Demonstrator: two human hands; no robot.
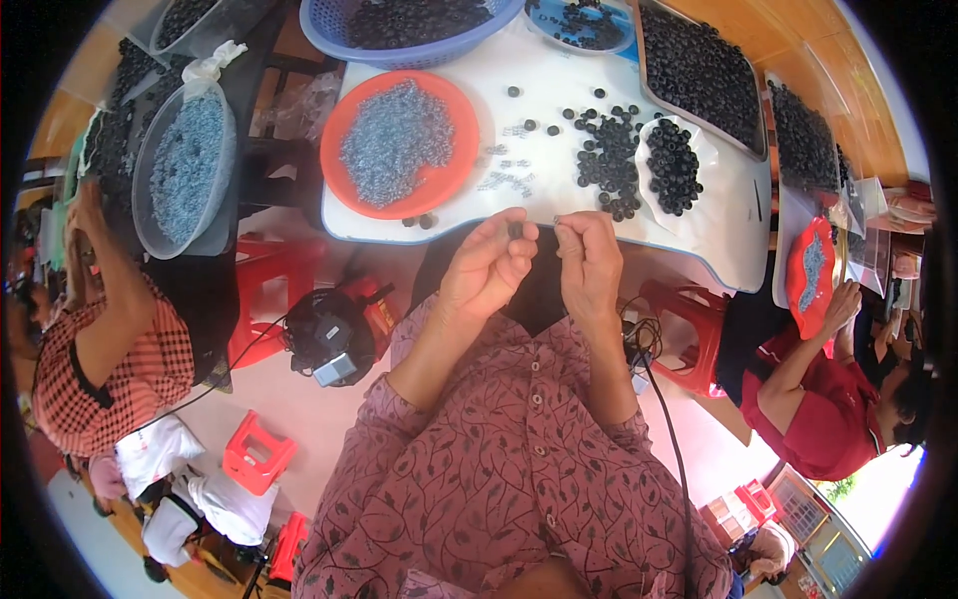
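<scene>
My left hand [487, 265] is raised just off the near edge of the table, its fingers closed on a small black round part [515, 230]. Beside it, my right hand [591, 262] pinches a tiny piece at its fingertips, too small to name. The two hands are close together but apart. Beyond them on the white tabletop lie several short rows of small silvery pieces [507, 181]. A heap of black round parts [605, 160] spreads to the right, next to a white scalloped dish [707, 160] filled with the same parts. An orange-red plate [454, 180] on the left holds many small silvery pieces.
A blue-purple basket [329, 45] and a large tray [763, 140] of black parts stand at the back. Co-workers sit left and right, near a clear tub [228, 165] and a red dish [798, 290]. Red stools [261, 451] and a hanging cable [674, 439] are around me.
</scene>
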